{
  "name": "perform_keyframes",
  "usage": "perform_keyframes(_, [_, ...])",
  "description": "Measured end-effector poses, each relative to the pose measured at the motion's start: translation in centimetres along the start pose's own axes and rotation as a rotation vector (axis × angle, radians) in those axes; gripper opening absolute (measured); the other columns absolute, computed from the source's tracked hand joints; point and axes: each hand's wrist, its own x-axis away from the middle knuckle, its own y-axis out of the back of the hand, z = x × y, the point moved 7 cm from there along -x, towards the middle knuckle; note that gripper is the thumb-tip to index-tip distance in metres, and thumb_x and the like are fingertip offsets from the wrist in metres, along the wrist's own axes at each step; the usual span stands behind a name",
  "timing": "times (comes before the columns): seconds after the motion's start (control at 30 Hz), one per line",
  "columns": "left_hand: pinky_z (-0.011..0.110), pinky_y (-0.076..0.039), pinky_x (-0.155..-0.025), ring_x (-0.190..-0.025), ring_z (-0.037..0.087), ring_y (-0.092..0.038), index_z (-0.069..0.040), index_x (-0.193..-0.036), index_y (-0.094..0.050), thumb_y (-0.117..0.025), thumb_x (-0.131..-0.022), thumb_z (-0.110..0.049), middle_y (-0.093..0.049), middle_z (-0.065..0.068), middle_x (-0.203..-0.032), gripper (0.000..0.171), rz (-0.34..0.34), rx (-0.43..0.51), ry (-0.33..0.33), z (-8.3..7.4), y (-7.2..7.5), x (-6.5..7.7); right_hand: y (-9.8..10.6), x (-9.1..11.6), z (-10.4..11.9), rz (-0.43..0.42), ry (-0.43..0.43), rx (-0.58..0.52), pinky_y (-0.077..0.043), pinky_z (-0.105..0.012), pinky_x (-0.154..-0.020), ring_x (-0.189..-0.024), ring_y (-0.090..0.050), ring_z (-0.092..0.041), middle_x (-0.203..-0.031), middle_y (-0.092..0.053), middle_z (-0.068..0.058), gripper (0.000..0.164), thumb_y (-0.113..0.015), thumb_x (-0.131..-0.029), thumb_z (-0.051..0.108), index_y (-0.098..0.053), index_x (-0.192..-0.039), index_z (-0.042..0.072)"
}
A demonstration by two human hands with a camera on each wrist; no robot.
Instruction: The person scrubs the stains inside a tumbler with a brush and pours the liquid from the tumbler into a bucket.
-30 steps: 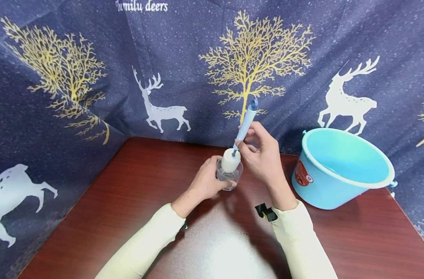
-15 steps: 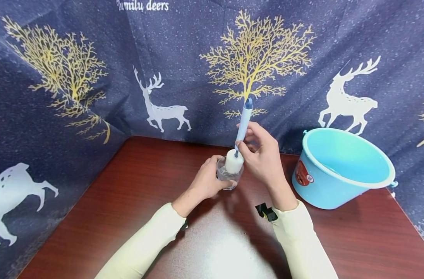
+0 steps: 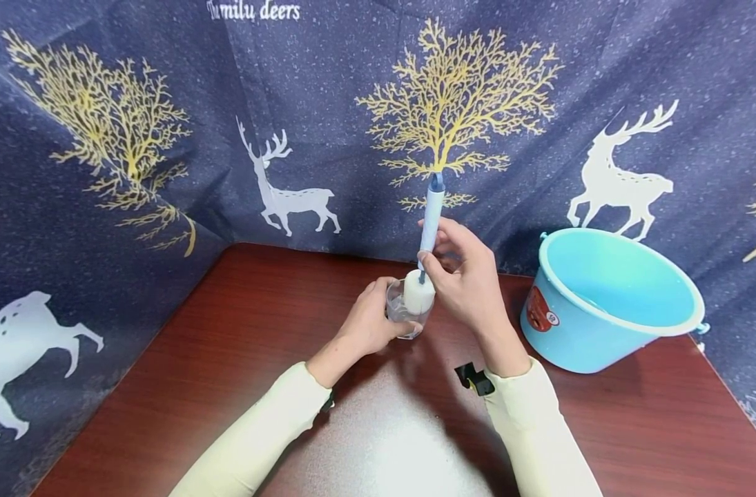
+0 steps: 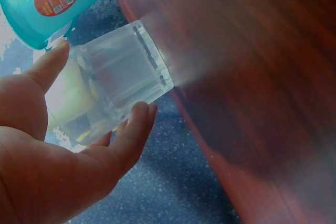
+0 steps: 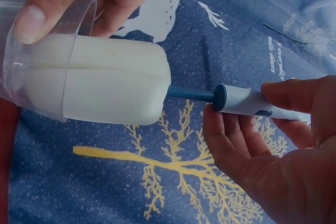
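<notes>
Left hand grips the clear cup; above it, right hand pinches the sponge brush, apparently scrubbing inside; next move likely calls for deeper insertion.

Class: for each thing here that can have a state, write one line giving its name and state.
Cup, uncovered, held.
Handle, gripped, loop end up.
Sponge, on the handle's stem, partly inside the cup.
Left hand, holding the cup.
Right hand, gripping the handle.
Bucket, upright, uncovered.
Cloth, hanging, creased.
</notes>
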Motion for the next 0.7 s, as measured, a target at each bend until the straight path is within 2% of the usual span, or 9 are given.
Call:
perform_keyframes(0.33, [0.045, -0.048, -0.111, -0.13, 0.033, -0.059, -0.002, -0.146, -0.051, -0.098, -0.077, -0.032, -0.061, 0.016, -0.14, 0.088, -0.001, 0.006, -0.005, 0.04, -0.02, -0.06, -0.1, 0.07, 0.22, 0.005, 0.002, -0.002, -0.059, -0.023, -0.073, -0.093, -0.071, -0.018, -0.102, -0.071, -0.009, 0.044, -0.073, -0.094, -0.005, -0.072, -0.133, 0.014])
perform_keyframes(0.7, [0.045, -0.047, -0.111, -0.13, 0.033, -0.058, -0.002, -0.146, -0.051, -0.098, -0.077, -0.031, -0.061, 0.016, -0.14, 0.088, 0.001, 0.013, 0.008, 0.15, -0.11, -0.09, -0.17, 0.07, 0.24, 0.003, -0.012, -0.01, -0.059, -0.025, -0.072, -0.088, -0.07, -0.02, -0.099, -0.072, -0.01, 0.036, -0.074, -0.092, -0.006, -0.072, -0.125, 0.009])
